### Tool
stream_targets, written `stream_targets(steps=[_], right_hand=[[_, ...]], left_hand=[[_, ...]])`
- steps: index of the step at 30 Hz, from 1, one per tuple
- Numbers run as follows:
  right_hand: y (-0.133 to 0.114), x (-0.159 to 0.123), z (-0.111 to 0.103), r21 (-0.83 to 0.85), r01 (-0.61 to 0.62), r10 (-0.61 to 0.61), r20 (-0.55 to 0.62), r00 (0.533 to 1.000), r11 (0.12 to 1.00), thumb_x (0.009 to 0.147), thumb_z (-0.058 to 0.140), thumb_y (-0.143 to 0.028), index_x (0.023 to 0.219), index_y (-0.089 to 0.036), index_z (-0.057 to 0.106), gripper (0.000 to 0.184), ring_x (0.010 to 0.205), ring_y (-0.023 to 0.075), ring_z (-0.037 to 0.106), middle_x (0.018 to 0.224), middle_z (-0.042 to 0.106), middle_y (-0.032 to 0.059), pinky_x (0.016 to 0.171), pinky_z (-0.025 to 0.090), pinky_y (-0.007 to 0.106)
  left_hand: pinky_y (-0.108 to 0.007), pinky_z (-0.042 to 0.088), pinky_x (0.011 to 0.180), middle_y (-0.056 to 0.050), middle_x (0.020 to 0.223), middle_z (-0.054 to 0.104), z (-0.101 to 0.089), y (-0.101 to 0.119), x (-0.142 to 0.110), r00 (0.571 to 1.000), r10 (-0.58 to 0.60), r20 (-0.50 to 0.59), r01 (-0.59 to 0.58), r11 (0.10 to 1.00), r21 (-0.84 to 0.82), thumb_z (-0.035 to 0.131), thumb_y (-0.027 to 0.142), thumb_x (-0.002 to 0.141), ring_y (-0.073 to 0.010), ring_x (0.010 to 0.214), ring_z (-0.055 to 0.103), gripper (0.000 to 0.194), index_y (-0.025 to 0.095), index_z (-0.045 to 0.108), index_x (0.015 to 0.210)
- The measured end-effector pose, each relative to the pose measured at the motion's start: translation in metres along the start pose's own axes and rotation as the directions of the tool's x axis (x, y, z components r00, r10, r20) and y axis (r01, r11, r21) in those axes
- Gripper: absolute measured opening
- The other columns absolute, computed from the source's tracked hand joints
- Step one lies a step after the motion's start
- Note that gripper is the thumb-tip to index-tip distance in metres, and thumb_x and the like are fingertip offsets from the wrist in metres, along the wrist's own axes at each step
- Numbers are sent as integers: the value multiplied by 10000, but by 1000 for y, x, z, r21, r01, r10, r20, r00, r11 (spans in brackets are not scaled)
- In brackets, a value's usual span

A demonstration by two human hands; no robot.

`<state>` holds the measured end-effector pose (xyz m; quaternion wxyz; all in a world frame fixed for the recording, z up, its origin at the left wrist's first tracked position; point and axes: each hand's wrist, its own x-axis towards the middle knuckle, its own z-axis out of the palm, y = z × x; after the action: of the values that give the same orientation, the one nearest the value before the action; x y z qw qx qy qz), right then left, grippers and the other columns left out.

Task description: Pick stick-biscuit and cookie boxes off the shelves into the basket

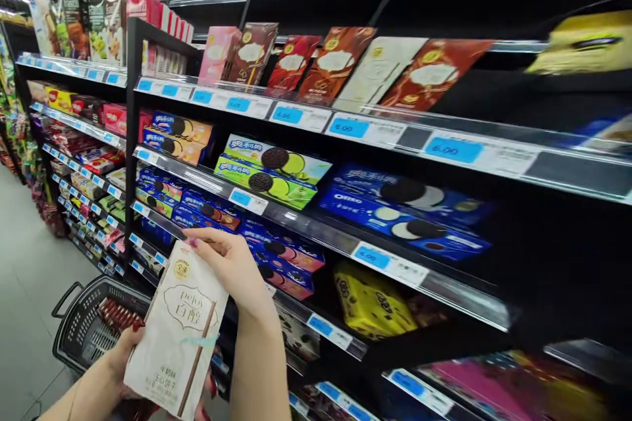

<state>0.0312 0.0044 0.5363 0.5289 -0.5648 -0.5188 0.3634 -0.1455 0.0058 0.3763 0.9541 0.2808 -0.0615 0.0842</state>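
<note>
A white box of Pejoy biscuit sticks [172, 342] is held upright and slightly tilted between my two hands. My left hand [123, 358] grips its lower left edge, with the thumb on the near side and red-nailed fingertips showing at the lower right edge. At the top, my right hand [224, 260] is closed over the upper right corner, its thumb along the top edge; its other fingers are partly hidden behind the box. Behind the box, a dark shopping basket [93, 286] shows at lower left, with a reddish-brown packet [121, 316] inside.
Shelves run along the right. The top one holds upright boxes, including a similar white box [382, 72]. Below lie green Oreo boxes [274, 174], blue Oreo boxes [402, 214] and a yellow pack [375, 302]. A shelf edge with price tags [390, 263] juts out. Grey floor [24, 276] lies left.
</note>
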Motion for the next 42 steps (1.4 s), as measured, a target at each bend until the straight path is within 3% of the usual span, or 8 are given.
stream_targets(steps=[7, 11, 15, 23, 29, 33, 37, 42], right_hand=[[26, -21, 28, 195, 109, -47, -298, 953, 975, 785, 569, -682, 885, -203, 745, 521, 684, 185, 601, 847, 723, 73, 590, 424, 275], [26, -37, 33, 219, 125, -54, -304, 951, 968, 804, 573, -680, 886, -224, 739, 492, 764, 203, 606, 878, 719, 61, 667, 444, 295], [25, -45, 33, 187, 142, -74, -330, 941, 972, 792, 604, -669, 938, -234, 740, 478, 840, 236, 620, 968, 710, 65, 698, 452, 315], [22, -44, 36, 211, 173, -91, -350, 932, 962, 785, 624, -660, 928, -231, 741, 467, 844, 238, 631, 945, 709, 68, 716, 463, 317], [29, -38, 40, 204, 172, -93, -347, 933, 964, 805, 605, -644, 951, -223, 725, 462, 836, 229, 620, 942, 714, 65, 732, 468, 318], [33, -29, 44, 173, 151, -82, -353, 932, 973, 797, 600, -654, 917, -187, 717, 496, 816, 221, 609, 878, 714, 62, 740, 459, 316], [35, -24, 47, 180, 141, -71, -346, 936, 974, 784, 612, -655, 870, -165, 707, 507, 797, 201, 602, 846, 708, 53, 743, 449, 300], [31, -21, 53, 211, 127, -54, -323, 945, 969, 751, 635, -673, 860, -161, 707, 528, 791, 194, 592, 838, 707, 53, 740, 443, 294]], left_hand=[[-394, 463, 771, -186, 1028, 672, 10, 0, -7, 996, 39, 82, -28, 991, -128, 692, 763, 595, -331, 858, 646, 1072, 51, 493, 1371], [-357, 488, 630, -144, 1033, 667, 21, 9, -6, 984, 15, 177, 23, 977, -212, 684, 771, 608, -267, 726, 647, 979, 105, 567, 1316], [-296, 474, 608, -164, 1073, 649, 31, 14, -8, 991, 60, 123, -43, 989, -139, 637, 782, 654, -263, 827, 634, 956, 85, 573, 1305], [-482, 432, 823, -234, 1100, 646, 47, 18, -11, 991, 107, 85, -109, 994, 17, 503, 860, 661, -374, 870, 634, 1035, 57, 562, 1311], [-330, 459, 717, -218, 1086, 672, 58, 16, -13, 982, 180, 53, -172, 976, -135, 483, 816, 747, -280, 805, 657, 920, 43, 623, 1225], [-314, 497, 691, -215, 1035, 678, 64, 15, -14, 984, 177, 34, -165, 960, -225, 459, 833, 752, -280, 827, 677, 954, 5, 623, 1197], [-218, 421, 455, -188, 1054, 667, 70, 18, -16, 986, 163, 31, -150, 956, -253, 467, 820, 761, -270, 823, 678, 941, 22, 590, 1244], [-195, 389, 434, -213, 1023, 673, 69, 20, -21, 982, 188, 26, -179, 963, -203, 449, 827, 761, -252, 816, 679, 955, 4, 605, 1218]])
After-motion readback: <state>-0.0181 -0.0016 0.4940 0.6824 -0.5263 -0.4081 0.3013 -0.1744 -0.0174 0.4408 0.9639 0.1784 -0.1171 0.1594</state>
